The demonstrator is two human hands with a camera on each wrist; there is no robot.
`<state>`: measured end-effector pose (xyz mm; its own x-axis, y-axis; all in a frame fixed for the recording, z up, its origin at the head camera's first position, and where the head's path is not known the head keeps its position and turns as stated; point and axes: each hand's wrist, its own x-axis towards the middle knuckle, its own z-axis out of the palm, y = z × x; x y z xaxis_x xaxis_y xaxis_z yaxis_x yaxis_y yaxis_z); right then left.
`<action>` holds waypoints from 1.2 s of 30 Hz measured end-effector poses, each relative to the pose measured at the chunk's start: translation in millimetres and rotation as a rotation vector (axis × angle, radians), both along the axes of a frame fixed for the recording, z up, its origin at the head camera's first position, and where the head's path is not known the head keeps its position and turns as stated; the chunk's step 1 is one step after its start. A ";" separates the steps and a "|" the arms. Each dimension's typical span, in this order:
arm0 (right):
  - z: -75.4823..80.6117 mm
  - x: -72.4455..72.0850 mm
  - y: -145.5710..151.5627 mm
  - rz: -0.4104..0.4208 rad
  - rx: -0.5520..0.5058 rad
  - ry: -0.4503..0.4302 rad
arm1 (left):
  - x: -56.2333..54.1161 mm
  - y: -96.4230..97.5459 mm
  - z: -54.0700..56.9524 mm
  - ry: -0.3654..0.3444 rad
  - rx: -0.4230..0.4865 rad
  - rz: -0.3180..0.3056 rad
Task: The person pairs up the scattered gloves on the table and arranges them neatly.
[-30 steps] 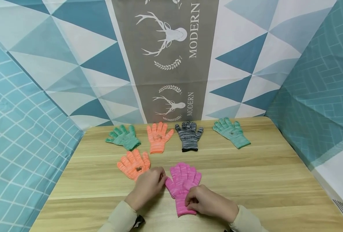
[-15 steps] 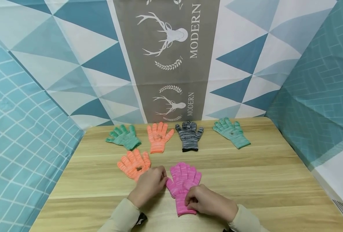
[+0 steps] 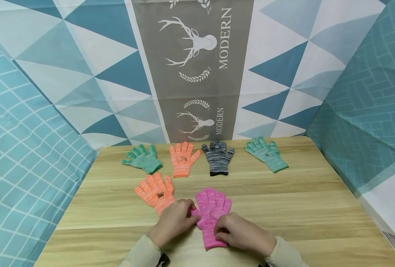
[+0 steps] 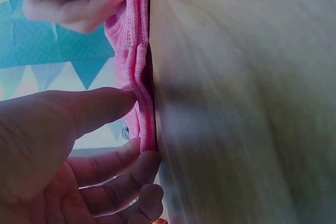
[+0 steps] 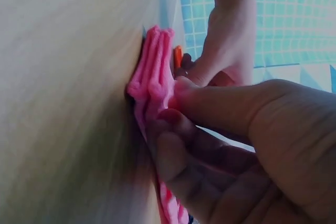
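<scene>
A pair of pink knit gloves (image 3: 212,202), one stacked on the other, lies on the table with fingers pointing away and cuffs towards me. My left hand (image 3: 176,219) pinches the thumb part at the gloves' left side; in the left wrist view its thumb presses the layered pink edge (image 4: 137,69) with fingertips below. At the cuff, my right hand (image 3: 239,231) pinches the right edge between thumb and curled fingers. The right wrist view shows the cuff layers (image 5: 152,66) standing together beside those fingertips. An orange glove (image 3: 155,191) with a dark palm mark lies just beyond my left hand.
Along the far edge of the wooden table (image 3: 300,215) lie a green glove (image 3: 144,159), another orange glove (image 3: 183,159), a grey-black glove (image 3: 218,157) and a second green glove (image 3: 267,154). A patterned cloth wall (image 3: 197,74) stands behind them.
My left hand has shifted slightly right and towards me, from the tip of the pink gloves' thumb to farther over it. More of the near orange glove shows. The right hand stays at the cuff.
</scene>
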<state>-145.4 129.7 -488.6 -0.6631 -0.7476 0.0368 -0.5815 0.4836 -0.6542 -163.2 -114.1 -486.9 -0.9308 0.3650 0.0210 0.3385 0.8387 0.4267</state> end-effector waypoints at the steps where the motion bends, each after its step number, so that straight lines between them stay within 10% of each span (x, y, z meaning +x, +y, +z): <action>1: 0.6 0.4 0.7 -0.008 -0.007 0.024 | 0.3 0.2 0.1 -0.003 0.000 0.000; 15: -3.0 9.3 -8.2 -0.064 0.082 0.264 | -3.3 -1.0 1.7 -0.032 0.006 -0.030; 36: -8.5 8.9 -8.3 -0.069 0.084 0.288 | -58.7 12.3 3.6 -0.144 0.148 -0.016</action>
<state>-136.5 121.4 -497.1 -0.6835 -0.7098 0.1706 -0.7012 0.5734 -0.4236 -222.0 -101.8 -483.3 -0.9220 0.3828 -0.0577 0.2778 0.7580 0.5902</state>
